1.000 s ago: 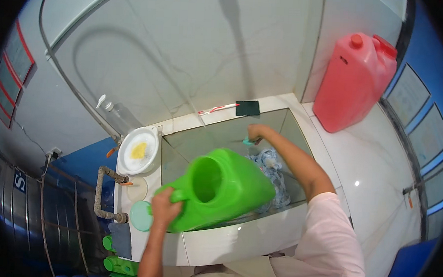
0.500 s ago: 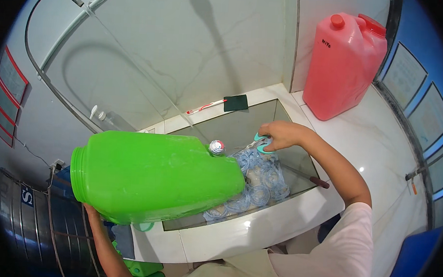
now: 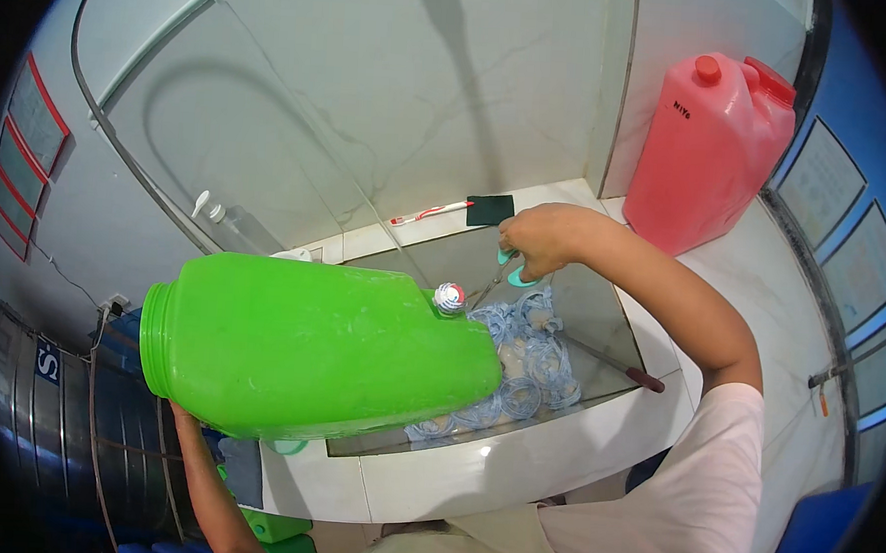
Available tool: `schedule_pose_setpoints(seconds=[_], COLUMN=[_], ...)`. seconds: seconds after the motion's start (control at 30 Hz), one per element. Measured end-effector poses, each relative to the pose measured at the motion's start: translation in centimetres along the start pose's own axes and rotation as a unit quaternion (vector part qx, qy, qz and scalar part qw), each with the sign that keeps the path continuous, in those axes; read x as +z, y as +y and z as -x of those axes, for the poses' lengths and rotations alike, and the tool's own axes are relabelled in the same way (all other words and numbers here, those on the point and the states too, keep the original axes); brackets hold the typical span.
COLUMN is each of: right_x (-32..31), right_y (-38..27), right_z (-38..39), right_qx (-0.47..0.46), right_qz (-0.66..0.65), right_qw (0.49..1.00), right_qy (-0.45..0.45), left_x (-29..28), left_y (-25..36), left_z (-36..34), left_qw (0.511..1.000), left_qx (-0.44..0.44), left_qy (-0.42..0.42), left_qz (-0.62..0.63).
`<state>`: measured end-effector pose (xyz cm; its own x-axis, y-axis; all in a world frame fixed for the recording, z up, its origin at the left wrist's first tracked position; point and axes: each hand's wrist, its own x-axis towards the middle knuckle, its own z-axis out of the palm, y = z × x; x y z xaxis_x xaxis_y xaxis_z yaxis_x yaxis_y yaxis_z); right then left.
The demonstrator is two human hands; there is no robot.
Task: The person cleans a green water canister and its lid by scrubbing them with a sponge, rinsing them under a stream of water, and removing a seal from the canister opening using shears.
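Note:
A big green plastic jerrycan (image 3: 319, 345) lies on its side across the sink (image 3: 617, 311). Its wide threaded mouth faces left, and a small spout near its right end wears a wrapped white, red and blue cap (image 3: 450, 298). My left hand (image 3: 184, 415) holds the jerrycan from beneath its mouth end, with the fingers hidden behind it. Scissors (image 3: 503, 274) with teal handles are in my closed right hand (image 3: 541, 232); their blades point down beside the cap. Under them in the sink lies a heap of pale blue netting-like strips (image 3: 534, 356).
A red-brown-handled tool (image 3: 645, 379) rests over the sink's right edge. A pen (image 3: 431, 213) and a dark green pad (image 3: 490, 210) lie on the back ledge. A pink jerrycan (image 3: 710, 155) stands back right, a pump bottle (image 3: 231, 220) back left, a dark ribbed tank (image 3: 45, 406) far left.
My right hand has drawn the scissors slightly up and left, nearer the cap. The view has shifted a little. The green jerrycan stays on its side with my left hand beneath its mouth end.

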<state>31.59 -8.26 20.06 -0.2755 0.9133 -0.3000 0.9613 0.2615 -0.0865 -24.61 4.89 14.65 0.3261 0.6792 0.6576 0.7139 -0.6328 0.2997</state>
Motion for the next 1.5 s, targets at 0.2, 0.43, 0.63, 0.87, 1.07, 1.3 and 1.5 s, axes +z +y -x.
schedule_pose_setpoints(seconds=[0.2,0.43,0.63,0.87,1.07,1.3,1.5], right_x=[-3.8,-4.2,-4.9,-5.5,-6.0,-6.2,-5.1], right_y=[-4.3,-3.4,-5.0,-4.3,-5.0,-5.5,-4.8], right_z=[-1.1,-1.2,-1.5,-1.3,-1.1,-1.7,-4.4], right_qx=[0.028,0.029,0.045,0.061,0.071,0.06,-0.001], right_qz=[0.108,0.07,0.106,0.09,0.103,0.117,0.173], right_qw=[0.992,0.996,0.989,0.992,0.989,0.987,0.977], right_qy=[-0.067,-0.056,-0.092,-0.068,-0.075,-0.093,-0.125], left_x=[-0.6,-0.4,-0.3,-0.3,-0.5,-0.3,-0.1], left_y=[-0.1,-0.1,-0.1,-0.4,-0.4,-0.4,-0.5], left_z=[0.1,0.0,0.1,-0.2,0.0,-0.3,-0.6], left_qw=[1.0,1.0,1.0,1.0,1.0,1.0,1.0], left_qx=[-0.006,-0.01,-0.008,-0.01,-0.013,-0.011,-0.009], left_qy=[0.001,0.003,0.001,-0.001,-0.001,-0.003,-0.004], left_qz=[-0.003,0.003,0.002,0.007,0.003,0.006,0.008])
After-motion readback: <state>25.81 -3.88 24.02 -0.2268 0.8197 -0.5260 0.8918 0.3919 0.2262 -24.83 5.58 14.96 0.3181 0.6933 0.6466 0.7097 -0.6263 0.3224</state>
